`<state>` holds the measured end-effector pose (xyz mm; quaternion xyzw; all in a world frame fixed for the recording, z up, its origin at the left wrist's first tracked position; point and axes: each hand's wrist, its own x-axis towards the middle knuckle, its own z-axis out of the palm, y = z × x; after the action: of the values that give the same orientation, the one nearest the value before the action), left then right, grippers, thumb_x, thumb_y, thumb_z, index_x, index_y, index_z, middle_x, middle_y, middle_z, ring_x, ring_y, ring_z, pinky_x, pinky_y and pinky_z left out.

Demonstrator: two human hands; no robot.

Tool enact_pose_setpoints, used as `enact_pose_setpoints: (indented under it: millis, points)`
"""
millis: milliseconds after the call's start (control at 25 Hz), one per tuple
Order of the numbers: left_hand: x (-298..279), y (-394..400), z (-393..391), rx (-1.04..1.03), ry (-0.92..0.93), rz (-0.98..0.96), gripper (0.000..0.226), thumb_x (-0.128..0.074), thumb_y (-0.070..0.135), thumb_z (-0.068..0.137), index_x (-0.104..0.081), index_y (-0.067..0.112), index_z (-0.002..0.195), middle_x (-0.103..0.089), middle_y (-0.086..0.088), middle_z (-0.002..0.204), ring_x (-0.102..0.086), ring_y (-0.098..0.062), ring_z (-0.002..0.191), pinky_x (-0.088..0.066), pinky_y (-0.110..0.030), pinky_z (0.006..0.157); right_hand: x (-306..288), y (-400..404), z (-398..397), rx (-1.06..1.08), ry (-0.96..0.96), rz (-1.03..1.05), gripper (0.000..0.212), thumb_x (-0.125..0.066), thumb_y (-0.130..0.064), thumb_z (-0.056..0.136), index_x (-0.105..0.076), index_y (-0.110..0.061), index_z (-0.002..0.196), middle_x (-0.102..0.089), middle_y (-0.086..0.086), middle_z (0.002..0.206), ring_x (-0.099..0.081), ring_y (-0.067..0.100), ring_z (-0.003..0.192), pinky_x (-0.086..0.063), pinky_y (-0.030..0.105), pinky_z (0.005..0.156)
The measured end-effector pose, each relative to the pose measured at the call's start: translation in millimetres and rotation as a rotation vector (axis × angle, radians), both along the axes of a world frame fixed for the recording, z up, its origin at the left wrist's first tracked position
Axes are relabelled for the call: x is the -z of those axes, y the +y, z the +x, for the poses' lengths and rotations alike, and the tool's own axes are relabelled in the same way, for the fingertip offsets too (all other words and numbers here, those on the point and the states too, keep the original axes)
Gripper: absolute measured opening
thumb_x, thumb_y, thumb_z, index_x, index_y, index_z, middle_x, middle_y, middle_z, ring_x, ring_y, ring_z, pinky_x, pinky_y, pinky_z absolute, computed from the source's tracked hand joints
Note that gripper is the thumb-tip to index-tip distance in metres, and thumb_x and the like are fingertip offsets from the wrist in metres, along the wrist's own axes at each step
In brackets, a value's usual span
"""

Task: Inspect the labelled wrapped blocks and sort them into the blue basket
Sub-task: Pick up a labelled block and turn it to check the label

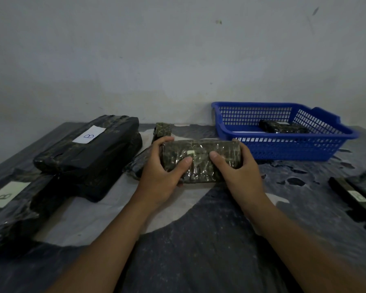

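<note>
The left hand (163, 166) and right hand (235, 166) grip both ends of a wrapped block (201, 159), so the person should turn it slowly to read its label, then lift it to the blue basket (294, 149) just beyond the right hand.

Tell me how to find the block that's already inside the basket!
Look for the blue basket at the back right of the table, against the wall. Inside it, toward its far right corner, lies one dark wrapped block. It is the only block behind the basket's mesh walls; every other block lies on the table or in the hands.
</note>
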<state>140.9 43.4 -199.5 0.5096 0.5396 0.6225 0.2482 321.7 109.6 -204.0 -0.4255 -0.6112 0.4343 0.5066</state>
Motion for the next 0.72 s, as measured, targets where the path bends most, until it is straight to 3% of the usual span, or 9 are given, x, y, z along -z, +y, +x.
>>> enact_pose_setpoints:
  millis: [120, 280, 360, 440, 520, 720]
  points:
    - [1.4, 1.2, 0.1, -0.012, 0.033, -0.003, 0.057, -0.079, 0.026, 0.088, -0.048, 0.035, 0.135, -0.065, 0.008, 0.123, -0.069, -0.001, 0.101, -0.061, -0.029, 0.086, -0.1, -1.1, -1.0, 0.040, -0.065, 0.023, 0.072, -0.081, -0.059, 0.078, -0.052, -0.035, 0.139, -0.071, -0.013, 0.122, -0.068, 0.006, 0.112, -0.056, 0.040, 0.102]
    - [3.5, 2.6, -7.8, 0.085, 0.023, -0.038, 0.075, -0.084, 0.038, 0.082, -0.040, 0.042, 0.142, -0.060, 0.008, 0.133, -0.068, -0.004, 0.111, -0.059, -0.033, 0.093, -3.1, -5.9, -0.9, 0.025, -0.080, 0.038, 0.087, -0.086, -0.060, 0.070, -0.046, -0.034, 0.143, -0.068, -0.016, 0.121, -0.065, -0.001, 0.107, -0.054, 0.024, 0.093]
    - [3.4, 0.2, -8.6, 0.111, 0.055, -0.065, 0.084, -0.084, 0.037, 0.081, -0.031, 0.046, 0.146, -0.056, 0.011, 0.137, -0.066, -0.002, 0.113, -0.058, -0.027, 0.092, -2.1, -5.5, 0.1, 0.015, -0.095, 0.035, 0.094, -0.087, -0.060, 0.069, -0.042, -0.032, 0.147, -0.066, -0.015, 0.125, -0.064, 0.000, 0.110, -0.053, 0.025, 0.095]
    - [2.3, -0.8, -7.4, 0.085, 0.040, -0.039, 0.087, -0.082, 0.031, 0.081, -0.027, 0.041, 0.147, -0.055, 0.011, 0.135, -0.066, 0.003, 0.107, -0.058, -0.022, 0.085, -0.8, -3.0, 2.0, -0.051, -0.100, 0.015, 0.107, -0.087, -0.065, 0.065, -0.034, -0.034, 0.153, -0.062, -0.013, 0.135, -0.062, 0.005, 0.119, -0.052, 0.033, 0.105]
    - [0.6, -0.7, -5.2, 0.065, -0.009, -0.018, 0.075, -0.080, 0.019, 0.085, -0.032, 0.034, 0.141, -0.059, 0.006, 0.126, -0.069, 0.004, 0.091, -0.057, -0.018, 0.067, 1.6, -1.0, 3.6, -0.100, -0.136, 0.015, 0.118, -0.089, -0.067, 0.061, -0.027, -0.036, 0.156, -0.058, -0.013, 0.142, -0.059, 0.007, 0.125, -0.049, 0.035, 0.108]
    - [-0.2, -0.9, -5.6, 0.076, -0.041, -0.038, 0.067, -0.079, 0.017, 0.085, -0.039, 0.033, 0.136, -0.065, -0.001, 0.117, -0.071, -0.006, 0.071, -0.052, -0.020, 0.052, 0.5, 0.0, 5.5, -0.139, -0.150, 0.033, 0.109, -0.087, -0.055, 0.071, -0.024, -0.036, 0.158, -0.057, -0.015, 0.139, -0.059, 0.001, 0.120, -0.047, 0.020, 0.096]
